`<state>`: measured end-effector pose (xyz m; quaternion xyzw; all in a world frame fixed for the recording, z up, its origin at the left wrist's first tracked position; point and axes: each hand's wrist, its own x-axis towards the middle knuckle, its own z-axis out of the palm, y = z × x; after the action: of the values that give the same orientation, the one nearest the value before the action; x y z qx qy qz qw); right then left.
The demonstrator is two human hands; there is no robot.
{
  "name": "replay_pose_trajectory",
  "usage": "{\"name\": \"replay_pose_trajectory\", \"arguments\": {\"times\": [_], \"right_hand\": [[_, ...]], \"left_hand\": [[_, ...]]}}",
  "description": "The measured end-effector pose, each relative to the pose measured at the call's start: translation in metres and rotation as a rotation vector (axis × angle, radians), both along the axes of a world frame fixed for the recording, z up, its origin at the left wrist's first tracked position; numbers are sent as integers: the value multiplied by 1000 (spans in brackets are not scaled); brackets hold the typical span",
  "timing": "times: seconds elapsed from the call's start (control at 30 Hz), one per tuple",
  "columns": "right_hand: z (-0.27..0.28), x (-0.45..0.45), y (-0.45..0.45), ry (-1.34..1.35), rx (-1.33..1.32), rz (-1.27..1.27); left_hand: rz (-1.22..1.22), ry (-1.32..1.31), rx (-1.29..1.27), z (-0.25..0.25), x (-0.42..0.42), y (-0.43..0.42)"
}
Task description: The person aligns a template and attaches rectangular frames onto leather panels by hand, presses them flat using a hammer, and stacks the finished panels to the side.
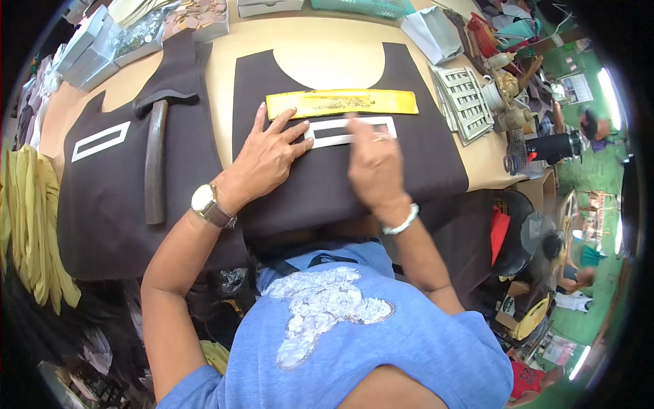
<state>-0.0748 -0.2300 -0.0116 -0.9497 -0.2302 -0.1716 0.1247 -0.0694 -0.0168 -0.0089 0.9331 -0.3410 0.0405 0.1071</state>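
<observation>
The left hand is resting with its grip open, fingers spread flat, closing on nothing; its fingertips are touching the left end of a white frame and the lower edge of a yellow strip. The right hand is blurring over the frame, its fingers bent down; whether its grip is holding anything, one cannot tell. The frame is lying on dark cloth spread over the surface, just below the strip. It is looking light, thin and somewhat bendable, likely to slide or skew, so its ends are offering the safest hold. The cloth is seeming soft, easily wrinkled. A hammer is lying to the left.
</observation>
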Motion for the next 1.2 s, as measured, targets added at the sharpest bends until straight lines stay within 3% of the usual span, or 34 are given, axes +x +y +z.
{"name": "replay_pose_trajectory", "arguments": {"times": [0.1, 0.5, 0.77, 0.83, 1.07, 1.13, 1.2], "right_hand": [[-20, -23, 41, 31, 147, 127], [-14, -3, -64, 45, 13, -110], [-14, -3, -70, 43, -101, -176], [-14, -6, -76, 66, -28, -214], [-13, -5, -70, -58, -160, -218], [-6, -1, -68, 20, -221, -195], [11, 10, -65, 143, -250, -190]], "left_hand": [[-2, -5, -4, 0, 0, 0], [1, -45, 91, 2, 0, -7], [-32, -70, 130, 8, 0, -11], [-25, -63, 139, 7, -1, -11], [-64, -177, 336, 11, -9, -10], [-87, -253, 530, 16, -12, -22], [-25, -173, 561, 32, -10, -32]]}}
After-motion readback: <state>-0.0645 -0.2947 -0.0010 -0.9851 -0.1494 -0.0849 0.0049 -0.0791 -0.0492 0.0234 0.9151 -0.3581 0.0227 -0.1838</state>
